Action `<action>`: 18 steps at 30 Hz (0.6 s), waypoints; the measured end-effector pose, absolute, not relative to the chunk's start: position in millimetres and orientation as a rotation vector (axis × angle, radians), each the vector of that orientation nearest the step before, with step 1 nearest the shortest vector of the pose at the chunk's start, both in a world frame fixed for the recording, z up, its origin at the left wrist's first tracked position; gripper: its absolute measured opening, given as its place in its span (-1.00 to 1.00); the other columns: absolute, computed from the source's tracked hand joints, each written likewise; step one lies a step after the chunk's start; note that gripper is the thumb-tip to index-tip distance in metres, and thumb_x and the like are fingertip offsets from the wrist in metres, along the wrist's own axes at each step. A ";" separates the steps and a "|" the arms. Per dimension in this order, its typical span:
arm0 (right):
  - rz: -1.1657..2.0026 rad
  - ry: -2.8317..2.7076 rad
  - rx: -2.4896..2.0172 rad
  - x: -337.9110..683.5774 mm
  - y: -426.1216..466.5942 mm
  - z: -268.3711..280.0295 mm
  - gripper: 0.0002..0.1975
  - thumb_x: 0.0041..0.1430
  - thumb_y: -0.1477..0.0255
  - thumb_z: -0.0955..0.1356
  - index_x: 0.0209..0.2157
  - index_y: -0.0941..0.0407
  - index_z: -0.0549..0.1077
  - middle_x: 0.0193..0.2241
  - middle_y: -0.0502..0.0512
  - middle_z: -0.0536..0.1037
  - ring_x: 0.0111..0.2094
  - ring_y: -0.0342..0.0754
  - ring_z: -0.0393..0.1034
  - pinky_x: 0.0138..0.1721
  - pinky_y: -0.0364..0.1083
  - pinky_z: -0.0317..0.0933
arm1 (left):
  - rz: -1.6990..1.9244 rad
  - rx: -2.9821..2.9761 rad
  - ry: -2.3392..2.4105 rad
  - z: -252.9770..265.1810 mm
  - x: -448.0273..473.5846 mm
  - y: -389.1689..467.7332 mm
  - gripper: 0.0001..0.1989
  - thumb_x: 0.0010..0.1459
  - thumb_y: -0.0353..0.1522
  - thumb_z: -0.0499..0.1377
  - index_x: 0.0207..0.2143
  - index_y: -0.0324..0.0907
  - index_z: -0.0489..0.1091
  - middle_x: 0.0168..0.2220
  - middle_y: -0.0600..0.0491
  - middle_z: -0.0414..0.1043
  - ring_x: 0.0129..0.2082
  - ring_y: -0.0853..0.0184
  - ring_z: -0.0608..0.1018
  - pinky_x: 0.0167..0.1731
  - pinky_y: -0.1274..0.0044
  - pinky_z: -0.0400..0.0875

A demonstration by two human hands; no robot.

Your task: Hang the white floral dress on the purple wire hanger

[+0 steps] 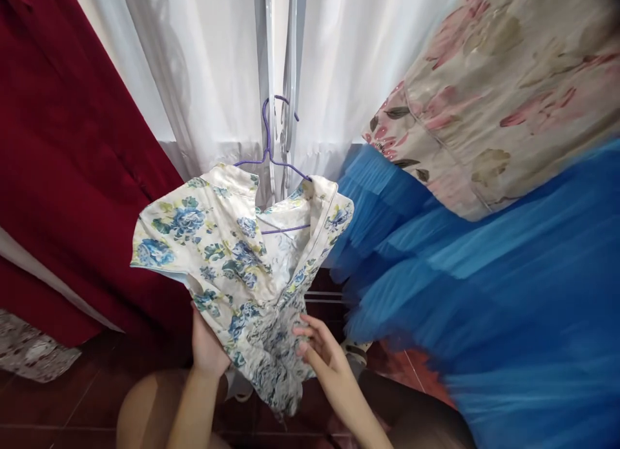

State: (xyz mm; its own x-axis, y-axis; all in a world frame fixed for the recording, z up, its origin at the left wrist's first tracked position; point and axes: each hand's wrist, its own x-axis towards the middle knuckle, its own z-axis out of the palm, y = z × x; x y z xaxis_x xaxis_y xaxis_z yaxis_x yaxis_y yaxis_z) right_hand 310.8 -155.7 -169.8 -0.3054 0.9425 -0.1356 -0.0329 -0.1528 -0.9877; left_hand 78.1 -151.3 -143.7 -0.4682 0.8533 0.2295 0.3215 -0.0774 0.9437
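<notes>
A white blouse point(227, 242) with blue flowers and green leaves hangs on a purple wire hanger point(267, 135). Its neck gapes in a deep V, and crumpled grey-blue fabric point(278, 345) bunches at its lower front. My left hand point(209, 345) holds the blouse's lower left side, with most fingers hidden behind the cloth. At the lower right edge, my right hand point(323, 351) has its fingers apart and slightly bent. Its fingertips are at the grey-blue fabric; whether they press on it I cannot tell.
White curtains point(213, 68) and upright metal bars point(271, 35) stand behind the hanger. Dark red cloth point(72, 152) hangs at left. On the right are a blue tulle skirt point(484, 307) and a beige floral garment point(508, 100). Below are my legs and a red tiled floor point(101, 397).
</notes>
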 end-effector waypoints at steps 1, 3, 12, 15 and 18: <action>1.549 -1.331 -1.132 303.9 -149.2 -171.9 -0.47 0.27 0.14 0.36 0.19 0.05 0.29 -0.01 0.22 0.50 -0.15 0.01 0.44 -0.10 0.00 0.34 | 1.586 1.194 1.643 -146.9 72.6 -154.7 -0.39 0.33 0.08 -0.05 0.10 -0.17 0.42 0.02 -0.15 0.50 0.08 0.12 0.52 0.11 0.21 0.40; 1.501 -1.378 -1.176 290.7 -136.3 -175.2 -0.46 0.25 0.17 0.36 0.19 0.08 0.27 -0.04 0.22 0.50 -0.26 -0.03 0.43 -0.19 -0.02 0.35 | 1.559 1.061 1.437 -147.4 65.5 -160.3 -0.37 0.20 0.11 0.11 0.10 -0.15 0.44 -0.05 -0.13 0.55 0.10 0.07 0.52 0.16 0.25 0.37; 1.276 -1.604 -1.128 255.7 -116.9 -171.0 -0.79 0.28 0.23 0.31 -0.28 0.09 0.44 -0.46 0.06 0.47 -0.40 -0.03 0.34 -0.39 -0.10 0.25 | 1.560 0.834 1.402 -148.8 72.2 -176.8 -0.38 -0.01 -0.25 0.36 0.14 -0.16 0.41 0.04 -0.08 0.51 0.20 0.06 0.44 0.25 0.32 0.28; 1.319 -1.552 -1.096 257.9 -122.9 -169.5 -0.82 0.28 0.30 0.32 -0.32 0.12 0.41 -0.42 0.06 0.49 -0.38 -0.05 0.33 -0.34 -0.10 0.24 | 1.587 0.685 1.382 -160.9 68.9 -183.1 -0.33 -0.04 -0.26 0.37 0.17 -0.13 0.38 0.04 -0.06 0.52 0.17 0.08 0.47 0.19 0.35 0.35; 1.333 -1.569 -1.081 261.3 -127.1 -165.0 -0.86 0.23 0.35 0.38 -0.28 0.13 0.40 -0.36 0.05 0.50 -0.38 -0.09 0.31 -0.32 -0.11 0.23 | 1.583 0.632 1.333 -163.6 67.6 -186.0 -0.31 -0.01 -0.28 0.37 0.21 -0.10 0.34 0.07 -0.03 0.51 0.17 0.12 0.48 0.13 0.42 0.41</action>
State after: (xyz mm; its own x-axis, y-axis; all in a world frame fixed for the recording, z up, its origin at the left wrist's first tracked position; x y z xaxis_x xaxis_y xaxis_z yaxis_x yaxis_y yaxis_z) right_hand 261.3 -127.1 -165.0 -0.3206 0.9462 0.0428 0.1108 0.0824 -0.9904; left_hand 67.6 -186.0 -163.6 -0.4258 0.8872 -0.1779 -0.3260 0.0330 0.9448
